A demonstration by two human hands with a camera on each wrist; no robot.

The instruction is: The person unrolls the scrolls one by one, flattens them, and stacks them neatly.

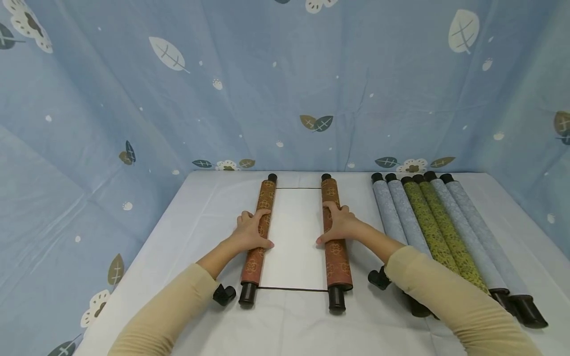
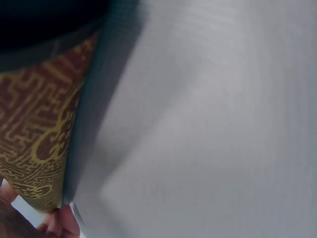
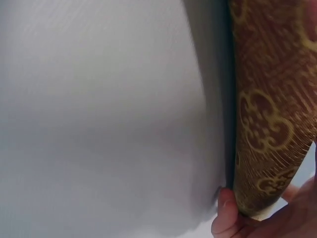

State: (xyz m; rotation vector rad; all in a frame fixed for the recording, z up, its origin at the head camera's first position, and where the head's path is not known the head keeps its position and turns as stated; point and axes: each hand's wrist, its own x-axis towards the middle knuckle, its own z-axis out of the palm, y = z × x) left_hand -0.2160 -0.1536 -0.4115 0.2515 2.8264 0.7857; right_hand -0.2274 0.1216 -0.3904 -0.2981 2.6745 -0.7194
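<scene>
A hanging scroll with brown, gold-patterned backing lies partly unrolled, a white sheet (image 1: 296,237) showing between its two rolls. My left hand (image 1: 248,231) grips the left roll (image 1: 252,264) near its middle, thumb on the inner side. Around the right roll (image 1: 337,262), my right hand (image 1: 342,226) curls its fingers and thumb at about the same height. Dark knobs stick out from both ends of each roll. The left wrist view shows the patterned backing (image 2: 37,124) close up, with fingertips (image 2: 64,223) at its far end. Similar backing (image 3: 267,114) fills the right side of the right wrist view.
Several rolled scrolls lie side by side on the right: pale blue ones (image 1: 392,212) and green ones (image 1: 427,222), all with dark end knobs. My right forearm passes over their near ends. A white cloth (image 1: 196,222) covers the table, and a blue leaf-print curtain (image 1: 267,99) hangs behind.
</scene>
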